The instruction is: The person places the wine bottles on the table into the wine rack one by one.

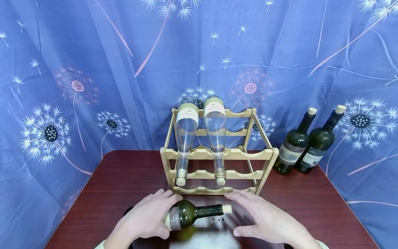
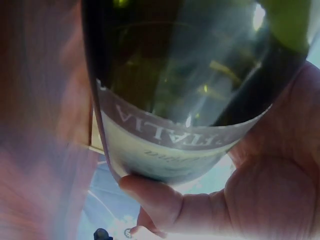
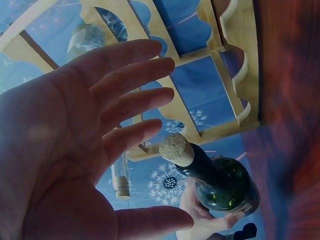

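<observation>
My left hand [image 1: 150,216] grips a dark green wine bottle [image 1: 187,214] round its labelled lower body. The bottle lies on its side in the air, its corked neck pointing right. In the left wrist view, the thumb wraps the base end of the bottle [image 2: 175,75]. My right hand [image 1: 264,218] is spread beside the cork [image 1: 227,209], fingers apart and holding nothing. In the right wrist view, a gap shows between that hand [image 3: 95,130] and the cork [image 3: 176,149]. Behind both hands stands a wooden wine rack [image 1: 245,155].
Two clear corked bottles, one on the left [image 1: 186,133] and one beside it [image 1: 216,131], lie on the rack's top tier, necks forward. Two dark bottles, one nearer [image 1: 291,148] and another [image 1: 315,150], stand right of the rack on the red-brown table [image 1: 133,169]. A blue curtain [image 1: 149,103] hangs behind.
</observation>
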A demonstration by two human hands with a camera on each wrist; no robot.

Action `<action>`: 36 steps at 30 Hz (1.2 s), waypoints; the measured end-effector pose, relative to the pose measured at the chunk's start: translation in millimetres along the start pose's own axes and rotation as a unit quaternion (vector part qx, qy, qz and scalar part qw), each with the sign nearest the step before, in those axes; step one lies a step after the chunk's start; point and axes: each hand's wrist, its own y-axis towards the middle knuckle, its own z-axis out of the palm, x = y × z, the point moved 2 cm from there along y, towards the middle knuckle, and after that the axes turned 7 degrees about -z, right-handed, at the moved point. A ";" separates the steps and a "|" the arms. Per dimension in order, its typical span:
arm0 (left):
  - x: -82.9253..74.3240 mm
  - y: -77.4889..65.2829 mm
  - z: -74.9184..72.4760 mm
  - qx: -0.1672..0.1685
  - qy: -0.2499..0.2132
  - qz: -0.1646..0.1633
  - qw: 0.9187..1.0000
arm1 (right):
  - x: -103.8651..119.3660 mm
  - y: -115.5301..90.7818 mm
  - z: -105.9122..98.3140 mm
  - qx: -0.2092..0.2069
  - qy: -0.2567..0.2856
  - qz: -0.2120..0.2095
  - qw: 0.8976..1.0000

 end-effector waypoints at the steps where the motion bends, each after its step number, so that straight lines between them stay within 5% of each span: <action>1: -1.5 0.4 0.9 0.003 0.001 -0.001 1.000 | 0.8 0.7 1.0 0.004 0.003 0.001 1.000; 18: -22.8 2.6 12.4 -0.002 0.031 0.034 0.999 | 8.7 8.5 18.4 0.039 0.030 -0.059 0.997; 26: -30.3 4.7 13.7 -0.011 0.043 0.047 0.998 | 12.4 12.0 23.6 0.021 0.013 -0.100 0.995; 36: -36.0 6.6 16.1 -0.001 0.014 0.050 0.999 | 13.2 15.0 32.1 0.024 0.010 -0.123 0.992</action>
